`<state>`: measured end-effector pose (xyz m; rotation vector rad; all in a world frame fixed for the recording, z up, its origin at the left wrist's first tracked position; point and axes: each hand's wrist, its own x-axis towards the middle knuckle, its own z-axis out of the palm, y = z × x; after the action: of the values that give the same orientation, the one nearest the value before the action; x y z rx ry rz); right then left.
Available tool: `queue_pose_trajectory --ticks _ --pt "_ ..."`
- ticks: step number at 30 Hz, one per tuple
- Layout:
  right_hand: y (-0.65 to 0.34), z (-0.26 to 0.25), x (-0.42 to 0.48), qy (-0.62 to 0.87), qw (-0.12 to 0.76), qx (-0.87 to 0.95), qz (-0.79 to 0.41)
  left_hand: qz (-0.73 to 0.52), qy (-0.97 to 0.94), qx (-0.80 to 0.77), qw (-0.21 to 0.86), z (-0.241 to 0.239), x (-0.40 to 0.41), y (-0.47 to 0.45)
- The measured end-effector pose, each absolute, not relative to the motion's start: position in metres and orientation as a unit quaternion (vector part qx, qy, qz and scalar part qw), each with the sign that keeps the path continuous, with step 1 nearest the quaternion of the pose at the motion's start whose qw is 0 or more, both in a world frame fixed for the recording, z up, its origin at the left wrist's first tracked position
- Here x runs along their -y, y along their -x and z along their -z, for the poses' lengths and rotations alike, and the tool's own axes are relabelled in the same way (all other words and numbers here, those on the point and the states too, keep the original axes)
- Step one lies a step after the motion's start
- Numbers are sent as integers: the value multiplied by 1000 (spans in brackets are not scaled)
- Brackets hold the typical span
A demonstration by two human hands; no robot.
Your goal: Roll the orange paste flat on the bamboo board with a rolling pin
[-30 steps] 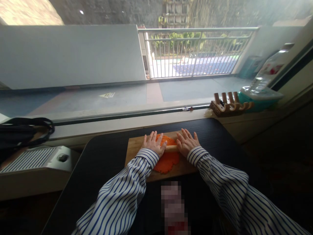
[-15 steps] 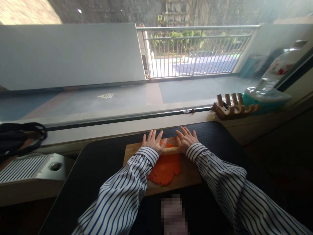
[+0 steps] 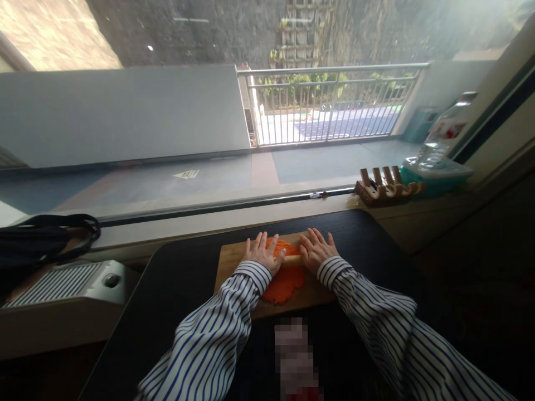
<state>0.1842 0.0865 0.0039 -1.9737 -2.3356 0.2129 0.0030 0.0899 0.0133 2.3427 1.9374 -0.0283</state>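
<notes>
The person's left hand (image 3: 261, 253) and right hand (image 3: 316, 250) lie palm down over the two ends of a wooden rolling pin (image 3: 292, 260), fingers spread and pointing toward the table's far edge; how firmly they press cannot be told. The pin lies crosswise on a flattened sheet of orange dough (image 3: 283, 287), which shows both beyond it and on the near side, its rim ragged. The dough is on a wooden board (image 3: 228, 264), around its middle, and the board sits near the far edge of a black table (image 3: 167, 284). Past the table's far right corner, a wooden rack (image 3: 387, 192) stands on the windowsill (image 3: 200, 223), beside a teal box (image 3: 449, 177) carrying a clear bottle (image 3: 443, 136).
</notes>
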Motion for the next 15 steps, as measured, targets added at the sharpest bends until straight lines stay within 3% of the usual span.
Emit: queue_pose_trajectory --ticks 15 --pt "-182 -9 -81 647 31 758 -74 10 -770 -636 38 -11 -88 -2"
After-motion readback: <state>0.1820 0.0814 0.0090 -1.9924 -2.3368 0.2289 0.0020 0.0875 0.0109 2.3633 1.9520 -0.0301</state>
